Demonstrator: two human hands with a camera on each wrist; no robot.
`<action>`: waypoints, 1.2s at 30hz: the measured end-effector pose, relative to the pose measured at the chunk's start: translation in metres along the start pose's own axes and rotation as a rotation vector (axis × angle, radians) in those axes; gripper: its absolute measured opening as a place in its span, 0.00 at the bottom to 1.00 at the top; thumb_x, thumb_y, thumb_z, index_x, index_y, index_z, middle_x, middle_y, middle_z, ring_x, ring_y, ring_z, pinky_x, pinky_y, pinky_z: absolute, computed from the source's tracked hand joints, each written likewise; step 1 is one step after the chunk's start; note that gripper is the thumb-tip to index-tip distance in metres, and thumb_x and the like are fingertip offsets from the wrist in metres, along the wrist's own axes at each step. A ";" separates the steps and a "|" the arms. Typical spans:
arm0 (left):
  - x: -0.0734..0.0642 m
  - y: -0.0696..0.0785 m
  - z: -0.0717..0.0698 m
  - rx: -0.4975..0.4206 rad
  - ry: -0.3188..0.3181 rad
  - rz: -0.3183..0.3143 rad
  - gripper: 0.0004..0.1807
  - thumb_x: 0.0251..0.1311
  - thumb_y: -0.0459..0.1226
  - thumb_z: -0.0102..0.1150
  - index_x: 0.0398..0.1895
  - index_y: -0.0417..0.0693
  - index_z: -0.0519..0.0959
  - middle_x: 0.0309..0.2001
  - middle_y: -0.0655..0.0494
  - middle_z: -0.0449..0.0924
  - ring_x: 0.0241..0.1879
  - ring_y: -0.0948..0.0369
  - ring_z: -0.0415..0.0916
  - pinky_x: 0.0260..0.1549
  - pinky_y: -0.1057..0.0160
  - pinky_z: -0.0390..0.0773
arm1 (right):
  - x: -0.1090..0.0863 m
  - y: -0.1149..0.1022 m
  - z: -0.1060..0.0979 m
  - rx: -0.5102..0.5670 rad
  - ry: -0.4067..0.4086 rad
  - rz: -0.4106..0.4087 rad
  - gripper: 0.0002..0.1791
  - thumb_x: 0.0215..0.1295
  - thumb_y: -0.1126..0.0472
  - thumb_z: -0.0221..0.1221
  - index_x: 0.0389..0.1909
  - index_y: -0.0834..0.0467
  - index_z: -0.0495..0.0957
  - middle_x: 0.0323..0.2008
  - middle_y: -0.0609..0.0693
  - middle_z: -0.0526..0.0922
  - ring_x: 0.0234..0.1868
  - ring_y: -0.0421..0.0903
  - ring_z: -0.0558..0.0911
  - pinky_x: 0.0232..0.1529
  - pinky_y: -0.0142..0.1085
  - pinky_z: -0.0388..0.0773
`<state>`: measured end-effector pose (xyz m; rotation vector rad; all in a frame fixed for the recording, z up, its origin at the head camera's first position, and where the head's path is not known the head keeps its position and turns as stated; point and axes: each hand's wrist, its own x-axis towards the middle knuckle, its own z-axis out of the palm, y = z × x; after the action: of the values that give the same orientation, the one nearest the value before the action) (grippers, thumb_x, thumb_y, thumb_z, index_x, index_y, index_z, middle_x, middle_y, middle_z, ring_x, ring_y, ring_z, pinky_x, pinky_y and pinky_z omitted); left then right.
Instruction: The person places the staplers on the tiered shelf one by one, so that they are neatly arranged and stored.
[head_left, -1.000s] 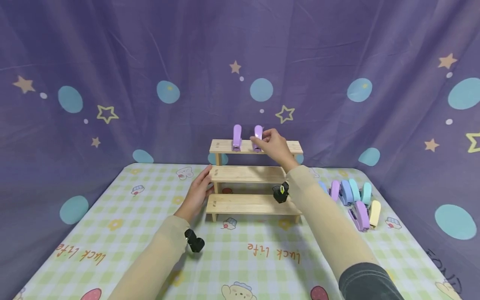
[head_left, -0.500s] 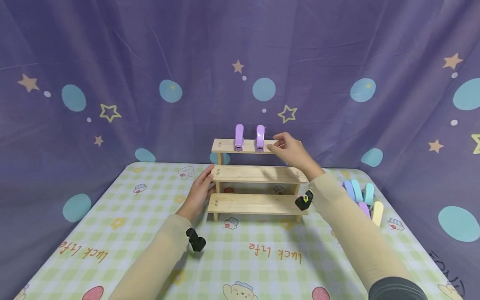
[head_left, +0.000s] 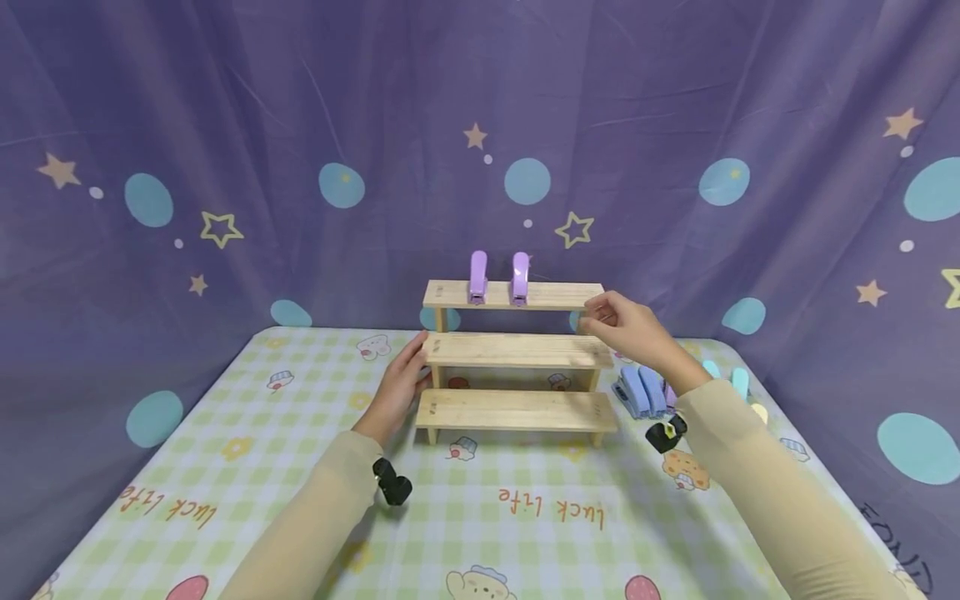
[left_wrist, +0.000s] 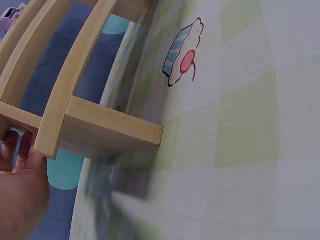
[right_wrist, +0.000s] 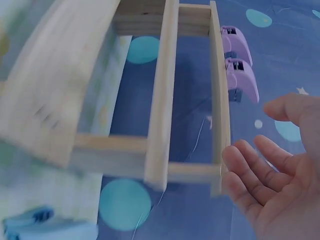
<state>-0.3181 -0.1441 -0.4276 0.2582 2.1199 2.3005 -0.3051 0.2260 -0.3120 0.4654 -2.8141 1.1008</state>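
Observation:
A three-tier wooden display shelf (head_left: 517, 350) stands at the centre of the head view. Two purple staplers, a left one (head_left: 477, 277) and a right one (head_left: 520, 278), stand upright side by side on its top tier. My left hand (head_left: 393, 387) holds the shelf's left end by the middle tier; in the left wrist view its fingers (left_wrist: 22, 152) bend against the side wood. My right hand (head_left: 633, 333) hovers beside the shelf's right end, fingers loosely bent and nothing in them. The right wrist view shows its palm (right_wrist: 285, 200) below the two staplers.
Blue staplers (head_left: 643, 392) lie on the checked tablecloth (head_left: 300, 467) right of the shelf. Behind the right forearm, teal (head_left: 739, 382) and pale yellow (head_left: 760, 412) staplers show partly. A purple curtain (head_left: 337, 100) hangs behind the table.
My right hand has let go of the right purple stapler on the top tier and moved right and down, past the shelf's end. The left hand stays at the shelf.

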 end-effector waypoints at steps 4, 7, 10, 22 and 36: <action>-0.001 0.000 0.000 0.009 -0.001 0.009 0.28 0.81 0.42 0.40 0.80 0.55 0.55 0.77 0.49 0.53 0.72 0.48 0.58 0.68 0.50 0.65 | -0.019 0.014 -0.007 -0.024 -0.003 0.000 0.27 0.75 0.47 0.56 0.65 0.60 0.70 0.52 0.58 0.80 0.47 0.54 0.82 0.43 0.46 0.83; -0.001 -0.001 0.000 0.012 -0.002 0.020 0.28 0.80 0.43 0.41 0.80 0.55 0.55 0.77 0.49 0.54 0.71 0.49 0.59 0.68 0.49 0.65 | -0.033 0.025 -0.013 -0.055 -0.002 0.001 0.26 0.75 0.47 0.55 0.64 0.61 0.71 0.52 0.59 0.80 0.48 0.54 0.82 0.46 0.49 0.82; -0.001 -0.001 0.000 0.015 -0.001 0.027 0.29 0.80 0.43 0.41 0.80 0.54 0.55 0.76 0.48 0.55 0.71 0.49 0.59 0.68 0.49 0.65 | -0.046 0.034 -0.021 -0.097 0.009 0.003 0.26 0.75 0.47 0.55 0.63 0.62 0.71 0.51 0.60 0.81 0.48 0.54 0.81 0.46 0.52 0.81; -0.003 0.002 0.000 0.020 -0.009 0.012 0.28 0.81 0.43 0.40 0.80 0.59 0.55 0.78 0.54 0.52 0.72 0.50 0.58 0.68 0.49 0.65 | -0.091 0.071 -0.048 -0.188 0.017 0.049 0.26 0.75 0.48 0.56 0.63 0.63 0.73 0.51 0.62 0.82 0.49 0.59 0.82 0.44 0.54 0.81; -0.004 0.002 0.000 0.022 -0.007 0.003 0.28 0.80 0.45 0.41 0.80 0.60 0.55 0.75 0.54 0.58 0.70 0.53 0.61 0.68 0.52 0.65 | -0.130 0.107 -0.064 -0.222 -0.013 0.157 0.29 0.74 0.47 0.57 0.63 0.66 0.72 0.50 0.63 0.82 0.49 0.63 0.81 0.42 0.53 0.80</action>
<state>-0.3139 -0.1446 -0.4260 0.2688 2.1443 2.2756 -0.2171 0.3757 -0.3583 0.2360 -2.9800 0.7954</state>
